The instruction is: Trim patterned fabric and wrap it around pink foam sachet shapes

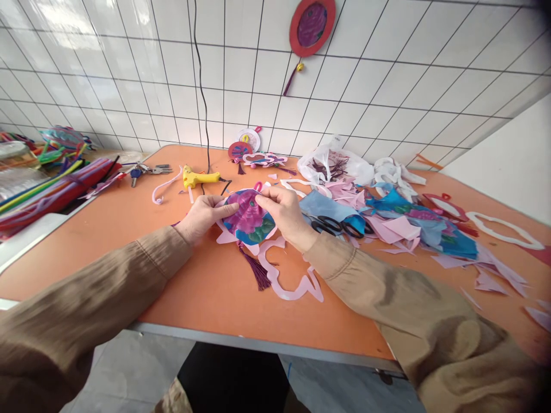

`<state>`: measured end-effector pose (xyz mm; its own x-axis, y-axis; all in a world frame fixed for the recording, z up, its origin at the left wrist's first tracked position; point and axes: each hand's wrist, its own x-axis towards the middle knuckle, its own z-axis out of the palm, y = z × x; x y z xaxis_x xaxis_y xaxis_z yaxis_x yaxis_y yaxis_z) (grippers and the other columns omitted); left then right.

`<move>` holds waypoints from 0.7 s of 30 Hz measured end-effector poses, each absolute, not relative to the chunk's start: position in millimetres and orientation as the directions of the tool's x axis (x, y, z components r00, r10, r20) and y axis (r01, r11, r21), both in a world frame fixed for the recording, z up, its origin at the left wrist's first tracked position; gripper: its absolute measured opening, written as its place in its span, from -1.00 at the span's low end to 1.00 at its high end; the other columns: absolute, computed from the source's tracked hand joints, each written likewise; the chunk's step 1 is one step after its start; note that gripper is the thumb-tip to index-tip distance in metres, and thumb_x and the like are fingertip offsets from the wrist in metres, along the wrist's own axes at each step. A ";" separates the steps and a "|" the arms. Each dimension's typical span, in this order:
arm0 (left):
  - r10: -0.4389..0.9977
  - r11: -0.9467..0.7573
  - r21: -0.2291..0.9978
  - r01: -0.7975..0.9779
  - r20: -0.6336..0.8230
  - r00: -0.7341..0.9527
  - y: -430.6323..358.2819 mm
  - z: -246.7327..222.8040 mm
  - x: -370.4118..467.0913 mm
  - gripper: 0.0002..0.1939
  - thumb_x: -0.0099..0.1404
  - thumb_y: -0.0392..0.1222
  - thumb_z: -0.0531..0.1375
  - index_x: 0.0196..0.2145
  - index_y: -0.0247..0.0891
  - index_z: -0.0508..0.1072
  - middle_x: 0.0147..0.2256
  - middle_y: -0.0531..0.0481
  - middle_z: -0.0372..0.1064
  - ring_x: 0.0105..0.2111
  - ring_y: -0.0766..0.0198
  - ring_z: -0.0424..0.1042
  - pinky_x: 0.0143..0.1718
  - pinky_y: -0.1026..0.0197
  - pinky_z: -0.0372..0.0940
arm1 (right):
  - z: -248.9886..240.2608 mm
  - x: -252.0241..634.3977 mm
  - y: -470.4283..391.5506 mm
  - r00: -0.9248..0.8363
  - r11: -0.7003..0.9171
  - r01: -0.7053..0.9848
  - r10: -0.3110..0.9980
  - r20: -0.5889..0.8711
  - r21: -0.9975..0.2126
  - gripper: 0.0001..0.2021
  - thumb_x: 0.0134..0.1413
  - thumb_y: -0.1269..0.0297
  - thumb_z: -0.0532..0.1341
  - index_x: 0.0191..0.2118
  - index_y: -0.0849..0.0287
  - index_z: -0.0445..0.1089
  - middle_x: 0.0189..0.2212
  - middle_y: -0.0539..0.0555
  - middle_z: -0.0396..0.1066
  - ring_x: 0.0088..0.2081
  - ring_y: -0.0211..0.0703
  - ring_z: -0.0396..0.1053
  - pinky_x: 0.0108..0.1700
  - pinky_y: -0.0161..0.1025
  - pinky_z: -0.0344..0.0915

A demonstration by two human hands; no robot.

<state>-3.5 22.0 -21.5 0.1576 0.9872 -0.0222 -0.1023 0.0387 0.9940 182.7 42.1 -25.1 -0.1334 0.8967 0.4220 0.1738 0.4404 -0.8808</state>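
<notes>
Between both hands is a round floral piece (248,217) in purple, blue and green, with pink material behind it and a pink loop at its top. My left hand (205,217) pinches its left edge, thumb on the front. At the upper right, my right hand (287,213) has thumb and finger pressed together on the piece. A dark purple tassel (257,269) hangs from its bottom onto the table. Beside the tassel lies a pink cut-out outline (286,294), close to my right wrist.
Black-handled scissors (329,225) lie right of my right hand among blue and pink scraps (394,228). A yellow glue gun (200,178) sits behind my left hand. Pliers and keys (136,174) are back left. A red-framed ornament (312,26) hangs on the tiled wall.
</notes>
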 end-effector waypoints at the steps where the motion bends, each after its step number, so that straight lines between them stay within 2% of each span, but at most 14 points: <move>1: 0.987 0.044 0.994 -0.104 -0.027 0.156 22.0 -21.5 -3.5 -0.60 -0.27 -0.08 0.55 -0.63 -0.34 0.46 -0.67 0.03 0.38 -0.67 0.37 0.34 -0.64 0.34 0.24 | -25.6 182.9 42.6 -0.132 0.441 0.171 0.896 0.424 -0.881 -0.71 -0.06 0.19 0.20 -0.66 0.13 0.14 -0.67 -0.10 0.07 -0.55 -0.32 0.04 -0.45 -0.25 -0.03; 8: 0.989 0.014 0.994 -0.108 0.002 0.147 19.2 -16.4 0.6 -0.64 -0.16 -0.10 0.52 -0.60 -0.36 0.47 -0.66 0.05 0.39 -0.69 0.42 0.30 -0.65 0.36 0.19 | -27.8 183.6 43.5 -0.118 0.445 0.185 0.895 0.430 -0.876 -0.70 -0.03 0.17 0.20 -0.65 0.13 0.17 -0.66 -0.10 0.07 -0.55 -0.31 0.04 -0.46 -0.24 -0.03; 14: 0.988 0.013 0.996 -0.088 0.001 0.157 20.7 -18.0 -1.5 -0.60 -0.22 -0.06 0.54 -0.60 -0.34 0.46 -0.66 0.03 0.40 -0.67 0.36 0.34 -0.64 0.33 0.22 | -30.4 184.2 45.2 -0.108 0.442 0.160 0.897 0.429 -0.883 -0.73 -0.04 0.16 0.21 -0.62 0.14 0.23 -0.65 -0.07 0.16 -0.54 -0.30 0.11 -0.45 -0.25 0.03; 21: 0.986 0.034 0.998 -0.057 -0.024 0.166 23.6 -22.6 -3.2 -0.63 -0.13 -0.04 0.51 -0.63 -0.32 0.46 -0.64 -0.03 0.42 -0.68 0.36 0.31 -0.67 0.30 0.17 | -29.2 184.9 45.6 -0.094 0.447 0.169 0.894 0.437 -0.878 -0.74 -0.03 0.17 0.22 -0.61 0.15 0.26 -0.65 -0.06 0.21 -0.55 -0.29 0.14 -0.44 -0.25 0.05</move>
<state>-3.2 23.6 -22.6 0.1656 0.9859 -0.0240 -0.0572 0.0339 0.9978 184.9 45.6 -29.2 -0.0937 0.8944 0.4374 0.1694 0.4473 -0.8782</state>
